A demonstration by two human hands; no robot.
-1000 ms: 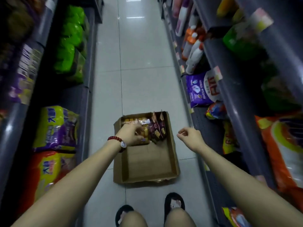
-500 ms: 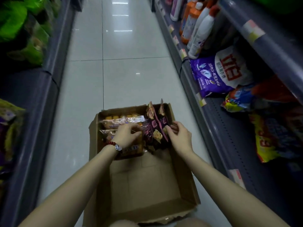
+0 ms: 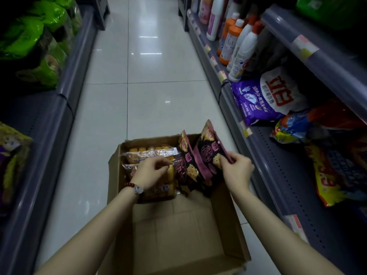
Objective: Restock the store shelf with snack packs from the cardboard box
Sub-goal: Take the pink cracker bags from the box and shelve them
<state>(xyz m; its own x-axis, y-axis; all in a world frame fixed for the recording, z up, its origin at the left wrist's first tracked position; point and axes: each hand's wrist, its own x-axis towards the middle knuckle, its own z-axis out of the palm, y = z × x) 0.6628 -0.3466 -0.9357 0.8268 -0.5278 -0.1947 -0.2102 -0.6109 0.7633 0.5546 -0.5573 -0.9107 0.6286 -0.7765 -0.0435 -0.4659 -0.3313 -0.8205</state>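
An open cardboard box (image 3: 224, 219) sits on the aisle floor below me. Its far end holds clear packs of yellow cakes (image 3: 151, 153) on the left and dark maroon cracker packs (image 3: 187, 167) on the right. My right hand (image 3: 237, 171) pinches the lower edge of one maroon cracker pack (image 3: 208, 153), tilted up above the box rim. My left hand (image 3: 153, 173), with a red bead bracelet at the wrist, rests fingers curled on a cake pack (image 3: 158, 190). The near half of the box is bare cardboard.
A grey shelf (image 3: 278, 175) runs along the right with a purple detergent bag (image 3: 268, 100), colourful bags and bottles (image 3: 238, 46). Another shelf (image 3: 45, 124) on the left holds green and yellow packs. White tiled floor (image 3: 147, 100) stretches ahead between them.
I have bent closer to the box. My right hand came from the air into the box, took a maroon cracker pack and tilted it up. My left hand stays on the cake packs.
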